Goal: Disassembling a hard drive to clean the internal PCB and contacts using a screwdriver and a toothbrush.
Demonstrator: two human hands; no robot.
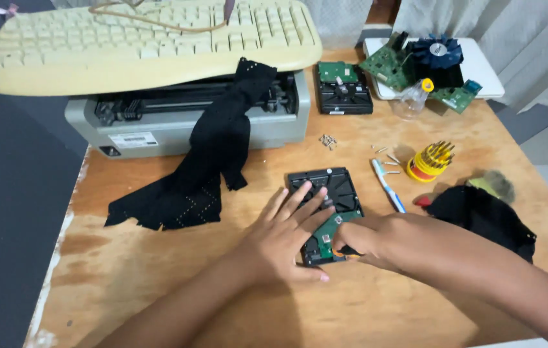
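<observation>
Head view looks down on a wooden desk (158,283), where a black hard drive (328,193) lies near the middle, circuit side up, its green board (333,227) showing at the near end. Left hand (280,241) lies flat and released on the drive's near left part, fingers spread across the casing, gripping nothing. Right hand (367,238) is curled at the drive's near right corner, fingertips pressed to the green board – something orange shows beneath it, but whether the hand grasps a tool I cannot tell. Just right of the drive lies a blue-and-white screwdriver (388,185), and beyond it a yellow bit holder (430,161) with loose bits and screws (328,140) scattered nearby. A black cloth (480,216) sits toward the right edge. Along the far edge stand a grey printer (171,122) (a cream keyboard (145,42) rests on top) with another black cloth (212,161) draped down its front – and a second hard drive (343,90) beside it. Green circuit boards (393,67) and a blue fan (438,55) occupy the far right corner.
</observation>
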